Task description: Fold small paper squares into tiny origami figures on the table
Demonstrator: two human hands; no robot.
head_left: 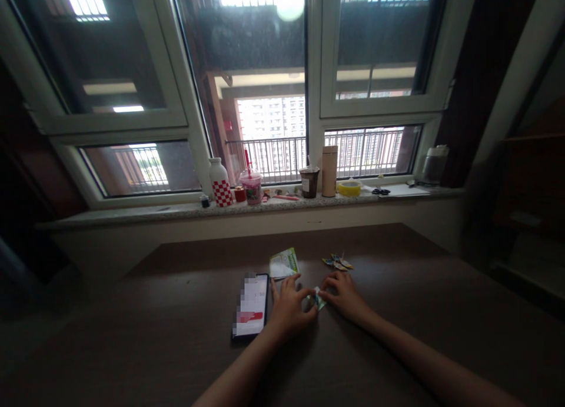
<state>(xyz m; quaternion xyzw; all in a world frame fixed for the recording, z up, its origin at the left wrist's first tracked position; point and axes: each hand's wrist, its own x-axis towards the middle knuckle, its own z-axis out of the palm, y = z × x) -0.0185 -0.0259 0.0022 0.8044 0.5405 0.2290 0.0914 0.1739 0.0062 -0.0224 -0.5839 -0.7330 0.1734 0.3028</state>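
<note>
Over the dark table, a small folded piece of patterned paper [316, 299] in white, green and blue sits between my hands. My left hand [289, 304] pinches its left side between thumb and index finger, the other fingers stretched forward. On the opposite edge, the closed fingertips of my right hand [344, 296] grip the same paper and hide part of it. Several small folded paper shapes [338, 262] with pointed ends lie just beyond my right hand. A flat green-and-white sheet or packet [285, 263] rests ahead of my left fingers.
A phone [251, 307] with a lit screen lies left of my left hand. Behind the table [154, 313], the windowsill [185, 210] carries a checkered bottle [220, 183], a pink drink cup [252, 187], a brown cup [309, 182], a tan flask [329, 172], yellow tape [349, 188] and scissors [381, 192].
</note>
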